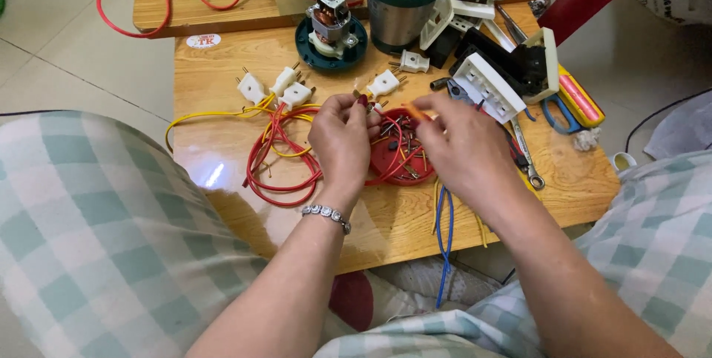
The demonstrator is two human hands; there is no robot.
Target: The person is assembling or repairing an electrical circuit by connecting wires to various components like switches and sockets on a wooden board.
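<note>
My left hand (pixel 343 143) pinches a small part with red wire ends at its fingertips, above a round red lid (pixel 397 159) that holds screws and small metal bits. My right hand (pixel 461 146) is closed on a small orange-handled tool, its tip pointed toward the left hand's fingers. A bundle of red and yellow wires (pixel 278 152) lies just left of the left hand. Three white plugs (pixel 276 88) sit at the ends of those wires, and another white plug (pixel 384 82) lies just beyond my fingertips.
A low wooden table (pixel 222 69) carries a small motor on a green base (pixel 330 28), a metal cup (pixel 400 9), white socket housings (pixel 486 83), pliers and a wrench (pixel 525 158) at right. Blue wire (pixel 445 232) hangs over the near edge. My checked-cloth knees flank the table.
</note>
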